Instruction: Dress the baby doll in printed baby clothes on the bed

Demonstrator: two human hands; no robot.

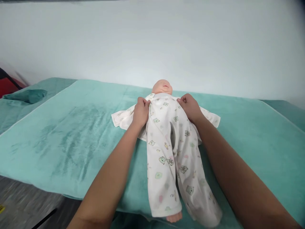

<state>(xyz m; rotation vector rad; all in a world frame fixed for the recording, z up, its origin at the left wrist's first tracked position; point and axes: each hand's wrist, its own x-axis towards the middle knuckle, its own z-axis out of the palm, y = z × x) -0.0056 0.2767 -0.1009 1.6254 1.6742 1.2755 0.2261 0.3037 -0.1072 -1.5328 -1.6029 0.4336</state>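
Holding the white printed pants (160,143) at the waist with both hands: left hand (141,112) on one top corner, right hand (190,107) on the other. Left fingers clamped together on cloth, thumb against fingers; right thumb and fingers also pinched on the waist edge. Pants lie face up over a baby doll (162,87), waist between the two sets of fingers, legs running down from them toward the person. Doll is on its back, head just beyond the fingers. Bare foot (174,217) pokes out of the leg on the left hand's side, well below those fingers; end of the other leg is blurry. White shirt (124,118) under the pants, one sleeve spread outward past each hand. Green sheet (78,136) beneath everything, reaching wide of the fingers both ways. Pale wall (152,41) behind, beyond the fingers and doll. Red item (7,87) far out past the left fingers, partly cut off.
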